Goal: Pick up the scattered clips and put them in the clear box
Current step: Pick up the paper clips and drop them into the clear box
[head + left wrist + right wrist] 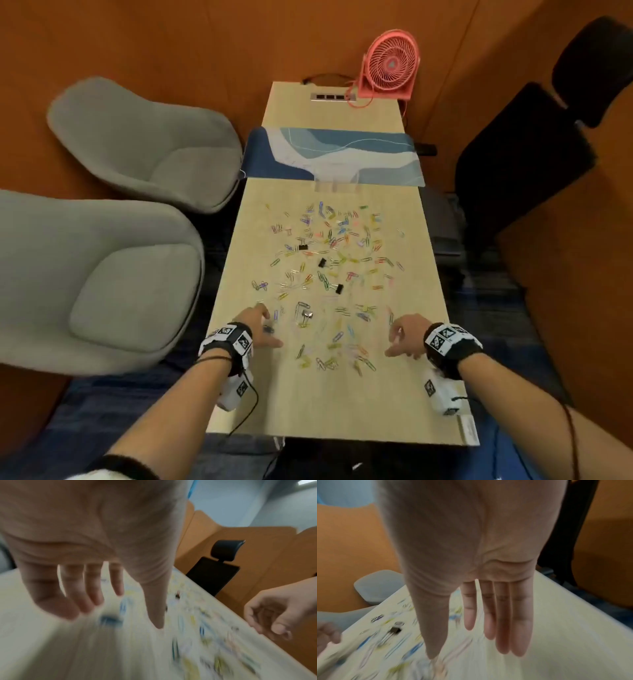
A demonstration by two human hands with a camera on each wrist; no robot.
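From my remote seat I see orange walls and grey armchairs [130,144] around the long desk [342,404], the clear box [337,180] far off at the blue mat [342,154], clips [329,260] strewn between, and my left hand [262,330] and right hand [406,337], each grip wide and empty, flanking the near ones, seemingly to gather them.

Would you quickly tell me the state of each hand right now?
Left hand: open, fingers spread, holding nothing.
Right hand: open, fingers straight, holding nothing.
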